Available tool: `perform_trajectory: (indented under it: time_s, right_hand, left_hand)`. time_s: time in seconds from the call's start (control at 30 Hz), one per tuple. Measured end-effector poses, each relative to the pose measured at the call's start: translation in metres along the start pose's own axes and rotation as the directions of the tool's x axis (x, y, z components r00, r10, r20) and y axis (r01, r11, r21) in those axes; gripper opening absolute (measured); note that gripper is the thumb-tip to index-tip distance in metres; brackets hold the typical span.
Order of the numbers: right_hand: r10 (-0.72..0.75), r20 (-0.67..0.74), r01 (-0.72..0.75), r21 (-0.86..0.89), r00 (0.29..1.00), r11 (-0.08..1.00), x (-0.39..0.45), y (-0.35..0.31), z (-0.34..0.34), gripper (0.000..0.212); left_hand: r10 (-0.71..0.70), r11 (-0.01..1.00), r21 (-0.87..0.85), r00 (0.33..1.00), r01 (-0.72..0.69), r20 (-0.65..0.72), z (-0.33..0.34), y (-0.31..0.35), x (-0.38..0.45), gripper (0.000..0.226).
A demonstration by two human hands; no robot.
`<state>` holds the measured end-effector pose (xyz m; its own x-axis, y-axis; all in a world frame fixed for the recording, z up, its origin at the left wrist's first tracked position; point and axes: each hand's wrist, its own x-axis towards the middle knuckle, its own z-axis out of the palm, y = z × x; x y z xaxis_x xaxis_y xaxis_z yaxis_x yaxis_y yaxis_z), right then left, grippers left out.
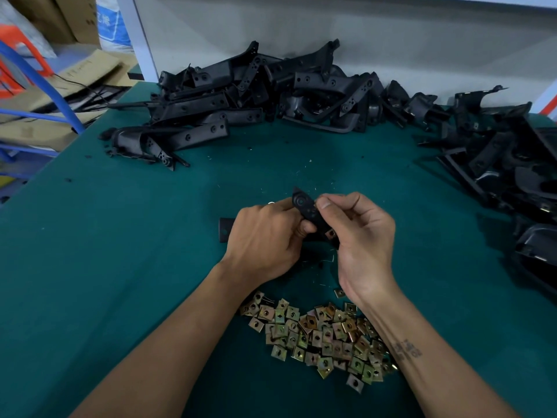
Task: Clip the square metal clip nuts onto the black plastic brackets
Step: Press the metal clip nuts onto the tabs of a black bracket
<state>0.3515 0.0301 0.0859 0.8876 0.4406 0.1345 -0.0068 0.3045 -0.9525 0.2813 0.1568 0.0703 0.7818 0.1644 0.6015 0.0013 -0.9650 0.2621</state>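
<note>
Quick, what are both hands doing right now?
Left hand: grips the black bracket.
Right hand: holds the same bracket's other end, by a clip nut.

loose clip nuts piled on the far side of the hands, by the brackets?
No, the clip nut pile lies on the green mat near the camera, under the forearms; the bracket heap is beyond the hands.

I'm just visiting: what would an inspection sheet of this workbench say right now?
Surface: green mat, with small specks and shavings.
Job's things: black bracket held in both hands; pile of clip nuts near the wrists; bracket heap at the back, another heap to the right.
Clutter: one stray nut.
Hands: left hand grips the bracket; right hand pinches at its edge.
Cables: thin dark wire on the cardboard.
Surroundings: cardboard, blue frame, white wall.
</note>
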Motion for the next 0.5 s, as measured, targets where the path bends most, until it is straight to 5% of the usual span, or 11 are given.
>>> perform_trajectory:
  time_s: [0.33,0.5]
  right_hand:
    - [0.024,0.034,-0.025,0.044,0.999,0.999,-0.0015,-0.0036,0.0002,0.019]
    - [0.037,0.061,-0.042,0.089,0.997,0.995,-0.0024,-0.0037,0.0007,0.028]
  left_hand:
    - [0.005,1.000,-0.017,0.999,-0.005,-0.040,-0.0008,-0.0006,-0.0009,0.041]
    - [-0.005,0.999,-0.033,1.000,0.004,-0.021,-0.0015,-0.0013,-0.0014,0.052]
